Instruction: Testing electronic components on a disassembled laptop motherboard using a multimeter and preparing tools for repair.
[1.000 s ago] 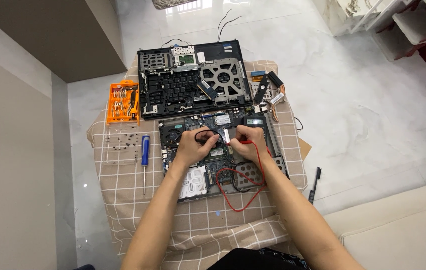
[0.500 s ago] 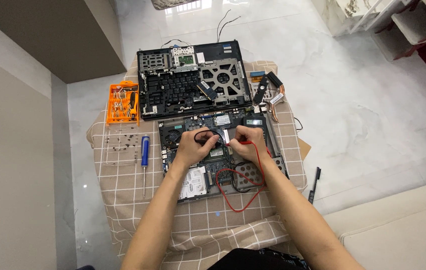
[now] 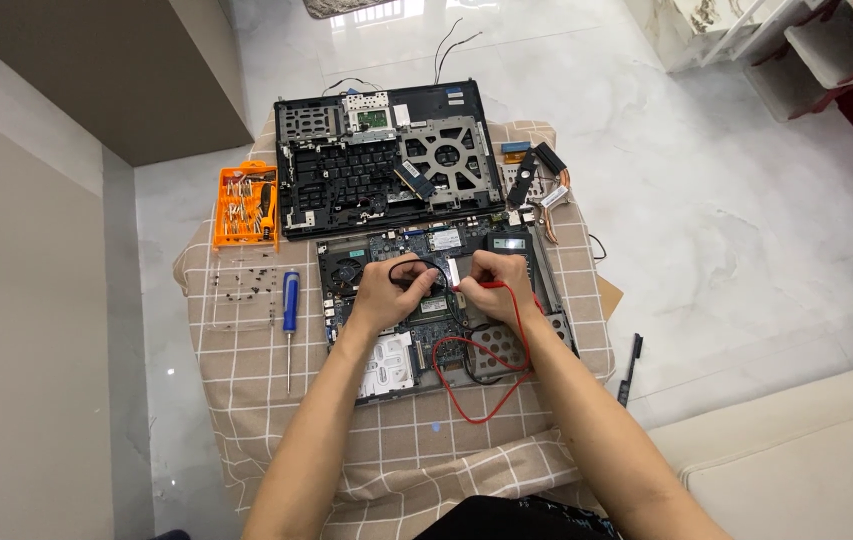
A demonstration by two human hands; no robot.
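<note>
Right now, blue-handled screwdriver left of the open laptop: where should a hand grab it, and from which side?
Grip the blue handle, the thick upper end of the screwdriver. It lies flat on the checked cloth, thin shaft pointing toward the person. Come from above with fingers across the handle: small screws lie loose to its left and the laptop base sits to its right, so a side approach looks tighter.

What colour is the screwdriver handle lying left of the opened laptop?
Blue; the screwdriver shows best in the head view.

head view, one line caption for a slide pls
Left hand holds a black probe, right hand a red probe, over an opened laptop base.
</note>
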